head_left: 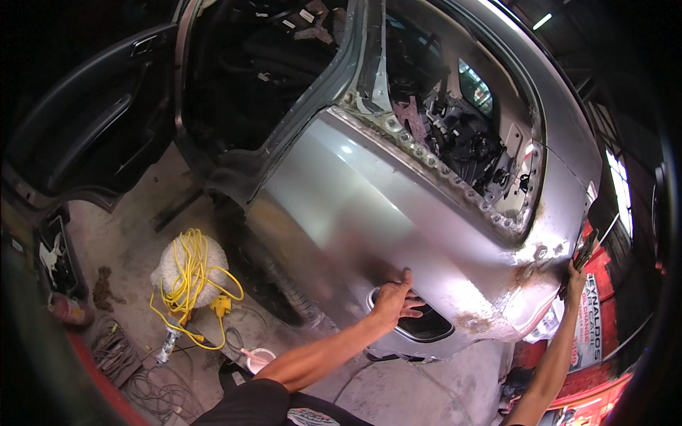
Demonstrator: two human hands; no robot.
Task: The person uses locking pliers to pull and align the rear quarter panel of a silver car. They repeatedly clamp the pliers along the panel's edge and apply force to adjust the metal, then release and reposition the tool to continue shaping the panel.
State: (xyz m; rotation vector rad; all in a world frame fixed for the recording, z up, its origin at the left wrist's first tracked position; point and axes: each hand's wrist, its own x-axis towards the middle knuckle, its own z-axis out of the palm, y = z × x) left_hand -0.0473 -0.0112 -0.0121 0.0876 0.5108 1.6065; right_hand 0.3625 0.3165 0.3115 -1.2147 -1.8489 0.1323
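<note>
A silver car rear quarter panel (341, 192) fills the middle, with bare and rusty patches near its rear corner. My left hand (393, 304) rests at the upper left edge of a rounded rectangular opening (435, 326) low in the panel. Its thumb points up and its fingers are apart over the dark hole, with nothing held. At the far right, my right hand (577, 275) is raised to the car's rear corner. It is closed around a narrow dark tool (585, 250) whose kind I cannot make out.
An open car door (92, 113) stands at the left. A yellow cord (190, 266) lies coiled over a white fluffy pad on the floor. Near my left forearm sits a pinkish-white cup (261, 359). Grey cables (153, 390) trail at lower left; a printed banner (588, 323) hangs at right.
</note>
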